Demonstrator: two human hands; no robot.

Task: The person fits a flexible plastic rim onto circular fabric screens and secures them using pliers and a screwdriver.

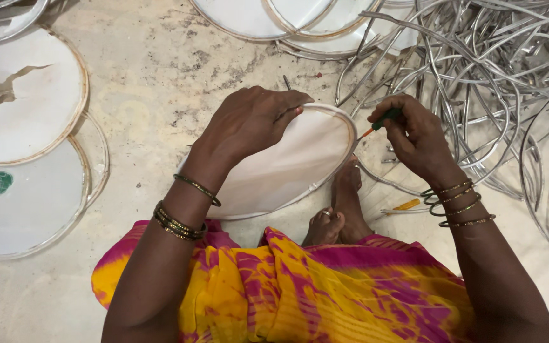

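Note:
A round white disc with a metal rim [287, 166] rests tilted on the floor in front of my feet. My left hand [249, 121] grips its upper rim, fingers curled over the edge. My right hand [414, 136] holds a small screwdriver with a green and orange handle [379, 122], its tip pointing at the disc's right rim. Bangles circle both wrists. My bare feet [341, 206] sit under the disc's lower right edge, above a pink and yellow garment.
A tangled heap of bare metal rings [490, 82] fills the right side. Finished white discs lie stacked at left [27, 152] and along the top [300, 22]. A yellow-handled tool [406, 204] lies on the concrete floor near my right wrist.

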